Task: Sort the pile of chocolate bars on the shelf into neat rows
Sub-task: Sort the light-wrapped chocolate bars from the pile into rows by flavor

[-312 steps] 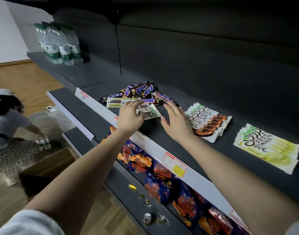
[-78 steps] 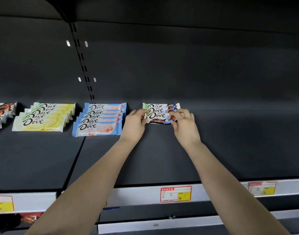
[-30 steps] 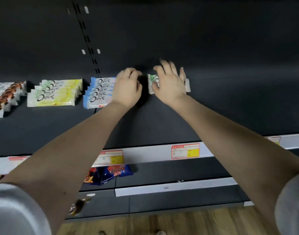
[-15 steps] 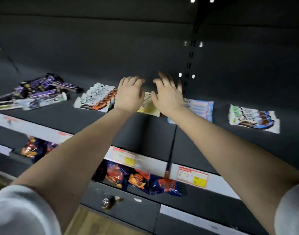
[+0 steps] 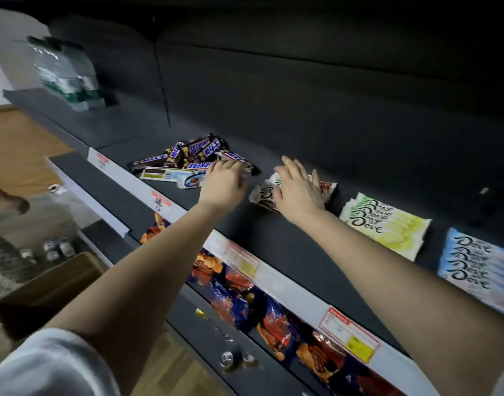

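Unsorted pile of Snickers bars (image 5: 188,155) on the shelf (image 5: 288,252), left of sorted Dove rows, is reached by left hand (image 5: 225,184), grip not discernible, right hand (image 5: 299,190) spread flat over brown Dove row (image 5: 262,195); one bar likely to be picked next.

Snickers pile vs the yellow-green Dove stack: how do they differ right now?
1. Order: the Snickers pile is a heap of bars crossing at mixed angles; the yellow-green Dove stack is fanned, bars parallel.
2. Look: Snickers wrappers are dark brown and narrow; Dove wrappers are pale yellow-green and wider.
3. Hands: the left hand is at the Snickers pile's edge; no hand is at the Dove stack.

Both lie on the same dark shelf.
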The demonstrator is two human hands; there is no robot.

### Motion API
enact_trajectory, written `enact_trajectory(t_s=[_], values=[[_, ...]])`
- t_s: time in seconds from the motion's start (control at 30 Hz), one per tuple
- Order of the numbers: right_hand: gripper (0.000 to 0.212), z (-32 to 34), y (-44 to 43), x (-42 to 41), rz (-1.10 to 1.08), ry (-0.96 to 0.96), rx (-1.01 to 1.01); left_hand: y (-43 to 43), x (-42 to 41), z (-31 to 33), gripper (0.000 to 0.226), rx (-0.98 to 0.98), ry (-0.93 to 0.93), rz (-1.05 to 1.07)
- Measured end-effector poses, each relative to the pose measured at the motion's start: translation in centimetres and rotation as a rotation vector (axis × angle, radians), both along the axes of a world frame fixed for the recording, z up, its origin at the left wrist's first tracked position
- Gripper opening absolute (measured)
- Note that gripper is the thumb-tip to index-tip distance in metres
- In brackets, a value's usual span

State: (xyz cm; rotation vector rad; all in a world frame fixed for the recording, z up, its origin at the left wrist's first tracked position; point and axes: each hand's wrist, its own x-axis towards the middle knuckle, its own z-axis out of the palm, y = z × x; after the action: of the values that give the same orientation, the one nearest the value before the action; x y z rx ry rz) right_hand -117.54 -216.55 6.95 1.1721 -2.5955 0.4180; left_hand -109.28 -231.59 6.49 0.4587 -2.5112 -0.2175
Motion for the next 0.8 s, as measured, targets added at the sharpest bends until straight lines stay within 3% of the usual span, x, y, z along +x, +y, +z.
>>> enact_trajectory(t_s=[0.5, 0.8], values=[[0.053, -3.7, -13.6, 2.4, 0.099, -0.112, 0.144, -12.4, 3.7, -4.0, 0.044, 0.193, -0.240, 0.123], [0.049, -4.5, -17.0, 1.4, 0.101, -0.195, 0.251, -14.1, 2.9, -4.6, 0.062, 0.291, -0.248, 0.118]])
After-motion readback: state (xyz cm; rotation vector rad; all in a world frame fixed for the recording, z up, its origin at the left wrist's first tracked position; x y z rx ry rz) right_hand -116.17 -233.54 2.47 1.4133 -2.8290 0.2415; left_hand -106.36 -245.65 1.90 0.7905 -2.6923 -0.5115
